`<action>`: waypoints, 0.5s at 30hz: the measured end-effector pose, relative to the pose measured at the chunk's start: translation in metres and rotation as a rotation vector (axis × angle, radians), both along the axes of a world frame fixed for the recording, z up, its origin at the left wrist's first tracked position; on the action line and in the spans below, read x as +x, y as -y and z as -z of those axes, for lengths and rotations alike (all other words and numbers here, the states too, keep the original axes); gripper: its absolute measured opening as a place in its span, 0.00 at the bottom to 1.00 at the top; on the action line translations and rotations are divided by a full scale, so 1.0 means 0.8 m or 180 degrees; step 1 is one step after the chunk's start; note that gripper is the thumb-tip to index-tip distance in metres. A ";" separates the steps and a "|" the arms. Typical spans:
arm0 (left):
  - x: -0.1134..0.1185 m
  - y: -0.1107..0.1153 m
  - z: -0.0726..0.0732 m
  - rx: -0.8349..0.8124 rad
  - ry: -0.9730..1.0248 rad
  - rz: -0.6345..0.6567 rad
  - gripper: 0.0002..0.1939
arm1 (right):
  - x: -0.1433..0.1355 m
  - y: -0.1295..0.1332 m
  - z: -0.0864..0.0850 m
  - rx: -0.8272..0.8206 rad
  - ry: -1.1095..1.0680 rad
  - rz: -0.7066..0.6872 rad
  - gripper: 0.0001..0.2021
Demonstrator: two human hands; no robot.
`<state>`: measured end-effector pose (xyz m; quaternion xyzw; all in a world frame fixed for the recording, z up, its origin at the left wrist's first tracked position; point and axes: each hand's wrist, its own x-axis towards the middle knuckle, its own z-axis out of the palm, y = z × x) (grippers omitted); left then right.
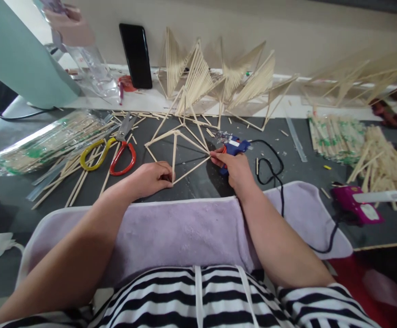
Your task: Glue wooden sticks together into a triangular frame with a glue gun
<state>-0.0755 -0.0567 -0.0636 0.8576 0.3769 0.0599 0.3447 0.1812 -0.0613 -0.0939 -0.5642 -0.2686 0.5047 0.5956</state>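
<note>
An open frame of thin wooden sticks point(174, 157) stands on the dark tabletop in front of me, its sticks meeting in pointed corners. My left hand point(152, 178) is closed in a pinch at the near bottom corner. At the right corner, my right hand point(234, 168) pinches the stick ends between thumb and fingers. Just behind that hand lies a blue glue gun point(234, 145), partly hidden by it, with its black cord trailing to the right. Scissors point(111, 152) with one yellow and one red handle rest on loose sticks point(78, 184) left of the frame.
Finished-looking stick structures point(198, 75) line the wall behind, beside a black phone point(136, 57). Bagged sticks point(44, 141) lie left; bundled sticks point(337, 136) and a stick pile point(386, 164) lie right. A purple power box point(357, 205) sits near a lilac cloth point(185, 232). A clear bottle point(89, 59) stands back left.
</note>
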 end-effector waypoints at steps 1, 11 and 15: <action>0.000 0.000 0.000 -0.0008 0.0010 0.0000 0.04 | 0.000 0.000 0.000 -0.0003 0.0001 -0.0009 0.05; 0.001 0.000 0.000 -0.0083 0.0073 -0.0032 0.04 | 0.000 0.000 0.002 0.0024 -0.0022 -0.0022 0.05; 0.000 0.000 0.001 -0.0105 0.0110 -0.0029 0.05 | 0.000 0.000 0.002 0.0041 -0.0068 0.0012 0.05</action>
